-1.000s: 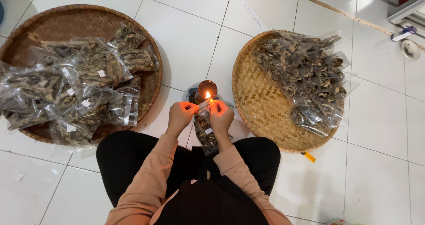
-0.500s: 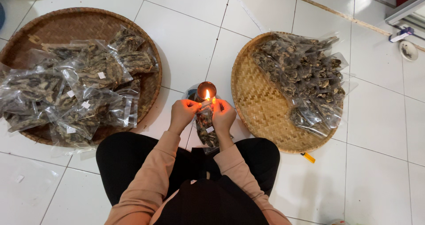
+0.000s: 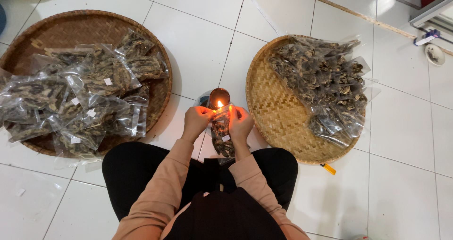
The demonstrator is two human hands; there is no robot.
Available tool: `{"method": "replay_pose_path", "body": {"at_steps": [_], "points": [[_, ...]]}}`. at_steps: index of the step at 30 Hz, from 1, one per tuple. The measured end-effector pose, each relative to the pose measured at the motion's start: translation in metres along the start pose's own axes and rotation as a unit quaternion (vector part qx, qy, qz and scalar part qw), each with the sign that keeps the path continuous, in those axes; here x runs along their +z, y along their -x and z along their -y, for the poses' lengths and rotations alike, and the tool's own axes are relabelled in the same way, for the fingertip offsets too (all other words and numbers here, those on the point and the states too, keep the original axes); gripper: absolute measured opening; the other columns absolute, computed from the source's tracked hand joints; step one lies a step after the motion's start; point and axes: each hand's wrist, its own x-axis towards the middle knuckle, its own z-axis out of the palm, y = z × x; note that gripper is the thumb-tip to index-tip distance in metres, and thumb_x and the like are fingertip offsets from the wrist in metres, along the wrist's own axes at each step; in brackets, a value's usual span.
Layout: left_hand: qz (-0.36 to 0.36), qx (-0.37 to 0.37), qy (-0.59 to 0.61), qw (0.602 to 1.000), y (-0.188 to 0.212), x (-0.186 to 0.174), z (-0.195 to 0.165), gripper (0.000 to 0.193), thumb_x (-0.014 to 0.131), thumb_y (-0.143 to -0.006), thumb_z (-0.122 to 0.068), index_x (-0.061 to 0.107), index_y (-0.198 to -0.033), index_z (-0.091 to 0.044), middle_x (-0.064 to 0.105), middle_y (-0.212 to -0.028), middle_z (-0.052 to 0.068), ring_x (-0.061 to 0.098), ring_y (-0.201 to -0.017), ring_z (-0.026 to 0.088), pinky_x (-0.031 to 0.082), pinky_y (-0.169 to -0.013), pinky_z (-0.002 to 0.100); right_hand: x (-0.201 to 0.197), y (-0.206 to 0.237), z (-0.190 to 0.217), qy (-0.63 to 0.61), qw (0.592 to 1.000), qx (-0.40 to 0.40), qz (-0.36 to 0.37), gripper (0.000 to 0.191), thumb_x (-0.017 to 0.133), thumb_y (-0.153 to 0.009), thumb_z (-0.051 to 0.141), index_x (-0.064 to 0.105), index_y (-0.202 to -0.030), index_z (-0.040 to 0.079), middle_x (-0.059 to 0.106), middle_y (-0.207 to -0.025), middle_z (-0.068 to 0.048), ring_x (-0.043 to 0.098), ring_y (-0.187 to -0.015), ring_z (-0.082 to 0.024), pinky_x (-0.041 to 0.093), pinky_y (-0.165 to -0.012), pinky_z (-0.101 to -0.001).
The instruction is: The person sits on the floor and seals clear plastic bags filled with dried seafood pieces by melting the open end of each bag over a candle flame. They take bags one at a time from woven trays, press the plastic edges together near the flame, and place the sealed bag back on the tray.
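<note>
A person in a peach long-sleeved top and black trousers sat on the white tiled floor (image 3: 198, 46). Both hands were raised close together over the lap: the left hand (image 3: 197, 119) and the right hand (image 3: 240, 122) each pinched an upper corner of one small clear plastic bag of dark dried pieces (image 3: 222, 138), its top edge held at the flame. The bag hung down between the hands, near the knees. Just beyond it stood one small round candle holder with a single lit flame (image 3: 219, 99). One small yellow lighter (image 3: 329, 168) lay on the floor to the near right. Two round woven bamboo trays flanked the candle: the left tray (image 3: 71, 27) carried a heap of filled bags, too overlapped to count; the right tray (image 3: 273, 112) held another such heap along its far right side.
</note>
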Motion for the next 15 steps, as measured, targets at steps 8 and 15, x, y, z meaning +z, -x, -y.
{"method": "replay_pose_path", "body": {"at_steps": [8, 15], "points": [[0.001, -0.024, 0.03, 0.999, -0.001, 0.001, 0.006, 0.019, 0.075, -0.08, -0.02, 0.083, -0.082, -0.002, 0.063, -0.059, 0.007, 0.051, -0.052, 0.012, 0.041, -0.049, 0.031, 0.001, -0.004, -0.011, -0.041, 0.999, 0.016, 0.0, 0.022, 0.07, -0.094, 0.018, 0.076, -0.092, -0.003, 0.075, -0.073, -0.007, 0.068, -0.064, -0.012, 0.053, -0.061, -0.0285], [-0.004, -0.017, 0.044, 0.999, 0.001, 0.0, 0.002, 0.019, 0.077, -0.081, -0.021, 0.082, -0.083, -0.003, 0.068, -0.061, 0.004, 0.054, -0.054, 0.01, 0.044, -0.051, 0.029, 0.002, -0.005, -0.015, -0.053, 0.998, 0.032, -0.006, 0.021, 0.071, -0.094, 0.017, 0.076, -0.092, -0.003, 0.075, -0.073, -0.007, 0.066, -0.065, -0.011, 0.052, -0.062, -0.028]]}}
